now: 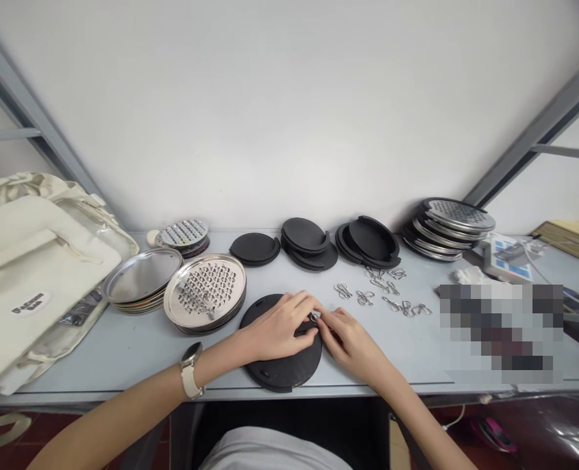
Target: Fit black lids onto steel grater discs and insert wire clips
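Note:
A round black plate [285, 372] lies flat near the table's front edge. My left hand [286, 326] rests across its top, its bent fingers and thumb gripping the right side of the rim. At that same rim my right hand [346, 341] pinches a small metal wire clip [313, 317]; the fingers cover most of it. Several loose wire clips [365, 298] are scattered behind my right hand. To the left is a stack topped by a round silver grater disc [205, 292] with raised holes. Black round holders [254, 248] sit farther back.
Plain metal discs [145, 277] are stacked at left, beside a cream bag [49, 261]. More black holders [306, 236] line the wall. Grater discs in black holders [458, 215] are piled back right, near a white-and-blue box [507, 258]. A blurred patch covers the right side.

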